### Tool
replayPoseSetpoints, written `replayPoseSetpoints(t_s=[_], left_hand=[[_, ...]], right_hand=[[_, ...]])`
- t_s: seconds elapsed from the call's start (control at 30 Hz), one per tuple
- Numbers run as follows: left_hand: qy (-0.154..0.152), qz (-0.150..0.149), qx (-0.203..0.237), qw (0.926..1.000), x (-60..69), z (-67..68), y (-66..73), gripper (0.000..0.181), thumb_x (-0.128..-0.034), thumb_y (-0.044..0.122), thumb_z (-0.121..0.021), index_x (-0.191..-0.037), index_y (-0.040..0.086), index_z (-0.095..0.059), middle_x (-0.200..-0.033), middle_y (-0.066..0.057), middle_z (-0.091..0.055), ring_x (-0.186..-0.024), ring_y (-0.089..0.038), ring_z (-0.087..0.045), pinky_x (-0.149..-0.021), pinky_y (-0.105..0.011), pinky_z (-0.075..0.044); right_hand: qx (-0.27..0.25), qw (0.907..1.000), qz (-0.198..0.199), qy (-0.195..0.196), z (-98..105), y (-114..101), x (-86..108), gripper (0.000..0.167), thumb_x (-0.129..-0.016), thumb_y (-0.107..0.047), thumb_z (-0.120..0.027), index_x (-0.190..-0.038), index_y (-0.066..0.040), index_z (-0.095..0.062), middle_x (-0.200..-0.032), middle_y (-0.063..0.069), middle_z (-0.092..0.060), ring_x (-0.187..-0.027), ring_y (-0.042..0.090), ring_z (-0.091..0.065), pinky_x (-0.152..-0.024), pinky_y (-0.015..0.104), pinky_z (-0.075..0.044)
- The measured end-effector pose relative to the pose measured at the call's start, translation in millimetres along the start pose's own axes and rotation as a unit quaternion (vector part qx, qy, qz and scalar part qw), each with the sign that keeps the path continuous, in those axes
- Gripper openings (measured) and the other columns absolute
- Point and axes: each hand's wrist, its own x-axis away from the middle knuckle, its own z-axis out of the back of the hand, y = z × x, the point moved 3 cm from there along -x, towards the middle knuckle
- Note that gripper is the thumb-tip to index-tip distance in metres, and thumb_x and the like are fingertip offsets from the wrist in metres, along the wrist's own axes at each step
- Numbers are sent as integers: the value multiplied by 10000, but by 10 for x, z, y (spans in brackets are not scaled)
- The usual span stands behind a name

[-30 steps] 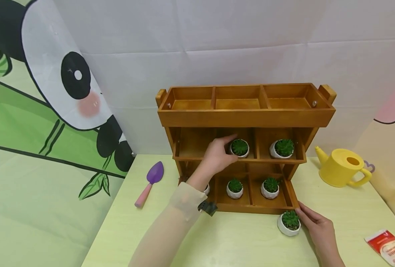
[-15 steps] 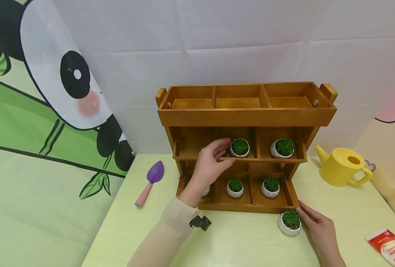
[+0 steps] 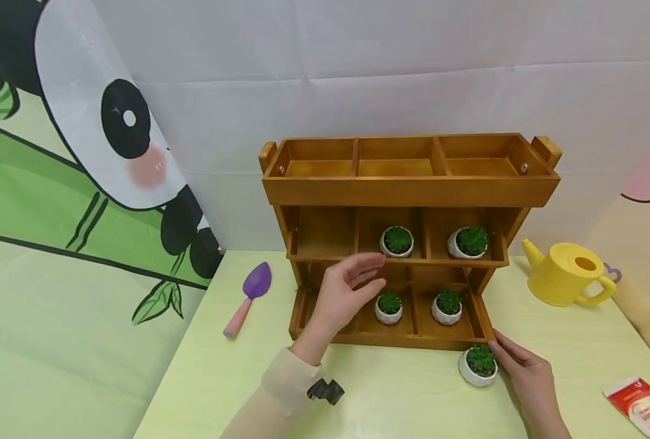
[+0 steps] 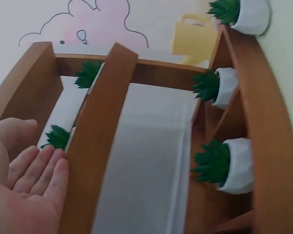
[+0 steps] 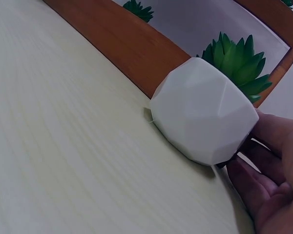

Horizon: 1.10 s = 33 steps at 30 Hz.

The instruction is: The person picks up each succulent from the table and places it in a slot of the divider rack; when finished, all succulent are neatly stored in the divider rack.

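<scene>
A brown wooden tiered shelf (image 3: 410, 192) holds small white pots with green succulents. Two stand on its middle tier, the centre pot (image 3: 396, 242) and the right pot (image 3: 467, 244). On the bottom tier I see a centre pot (image 3: 388, 308) and a right pot (image 3: 447, 308); my left hand and wrist cover part of the left compartment. My left hand (image 3: 347, 292), fingers loosely bent, hovers in front of the tiers and holds nothing. My right hand (image 3: 528, 375) grips the shelf's lower right front corner, beside another potted succulent (image 3: 478, 366) standing on the table; its fingertips are partly hidden.
A purple trowel with a pink handle (image 3: 247, 300) lies left of the shelf. To the right stands a yellow watering can (image 3: 566, 275). A red and cream packet (image 3: 642, 405) lies at the table's right. A printed cloth (image 3: 237, 116) hangs behind.
My left hand has let go of the middle tier's centre pot and drawn back, down and slightly left. That pot stays in its compartment. My right hand keeps its place.
</scene>
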Motion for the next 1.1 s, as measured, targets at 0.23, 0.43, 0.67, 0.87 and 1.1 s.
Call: replayPoseSetpoints(t_s=[0.23, 0.43, 0.67, 0.87, 1.1], left_hand=[[-450, 332, 131, 9984, 144, -223, -334, 374, -944, 17, -763, -1312, 37, -695, -1301, -84, -705, -1235, -297, -649, -1054, -417, -515], [-684, 581, 156, 9958, 299, -495, -617, 364, -944, 55, -776, -1301, 44, -705, -1295, -120, -706, -1196, -181, -670, -1045, -460, -517], [-924, 854, 139, 9920, 493, -784, -830, 393, -946, 57, -775, -1324, 3, -683, -1317, -163, -689, -1226, -280, -660, -1041, -345, -519], [-935, 1292, 51, 9872, 587, -1009, -945, 391, -927, 80, -804, -1300, 17, -706, -1283, -79, -717, -1189, -194, -677, -1019, -279, -521], [-920, 1130, -405, 9885, 634, -1223, -985, 389, -918, 95, -820, -1291, 48, -723, -1264, -12, -728, -1161, -90, -667, -996, -257, -528]], right_hand=[[15, 10000, -22, -3, 7, -19, 18, 571, -969, -415, -749, -1408, -63, -648, -1221, -233, -671, -1100, -196, -523, -865, 32, -443], [-74, 10000, 33, 20, -3, -6, 1, 549, -972, -387, -753, -1402, -61, -653, -1216, -219, -676, -1088, -206, -528, -873, 35, -443], [-236, 9997, 81, 14, -16, 4, -24, 526, -978, -343, -756, -1406, -57, -647, -1212, -214, -676, -1080, -216, -527, -876, 40, -447], [-151, 9999, 76, -13, -16, -11, -10, 547, -973, -376, -755, -1402, -52, -652, -1209, -221, -680, -1091, -205, -530, -878, 37, -443], [-9, 10000, -38, -1, -11, -17, -5, 585, -959, -443, -750, -1409, -81, -655, -1252, -175, -680, -1123, -178, -526, -870, 35, -444]])
